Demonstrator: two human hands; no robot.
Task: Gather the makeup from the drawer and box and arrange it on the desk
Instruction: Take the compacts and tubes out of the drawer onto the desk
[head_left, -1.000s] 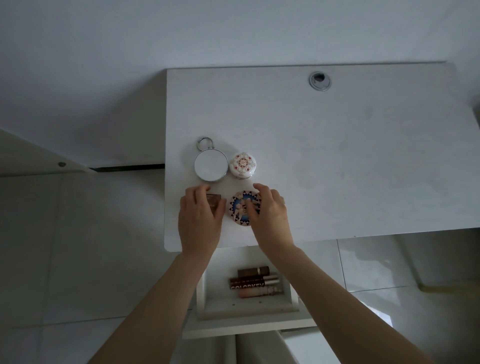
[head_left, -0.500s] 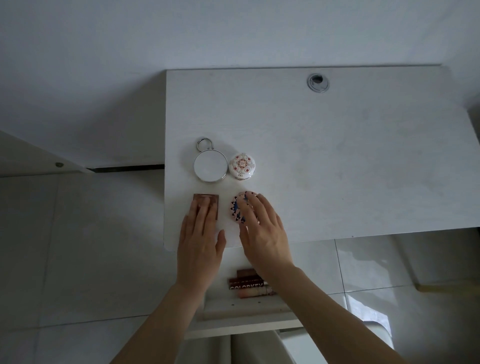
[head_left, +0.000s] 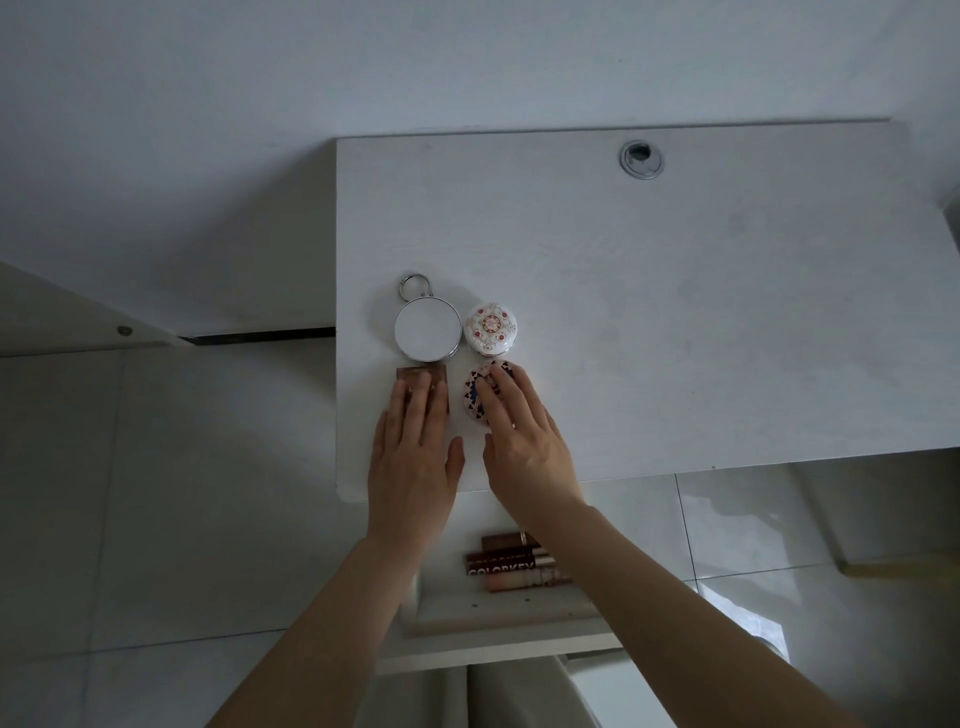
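Four pieces on the worktop (head_left: 675, 312): a round mirror (head_left: 427, 329) and a flowered white compact (head_left: 490, 329) are set side by side in a back row. A brown square case (head_left: 415, 375) and a patterned round compact (head_left: 475, 400) are laid just in front of them, near the left front corner.
Left grip (head_left: 413, 462): held flat, with straight fingers pressed on the brown square case; nothing is clasped.
Right grip (head_left: 524, 447): likewise flat, with fingers spread over the patterned round compact, which is partly covered.
Step in hand: the front row is judged to be squared up against the back row, by pushing rather than lifting.
Drawer (head_left: 498, 610): seen pulled out below the worktop edge, with several tubes (head_left: 511, 569) lying inside, partly hidden by the right forearm.
Box: not seen.
Next move: both grips are expected to be lifted off and one lowered into the drawer. There a slim tube must be pinched and carried up beside the rows.
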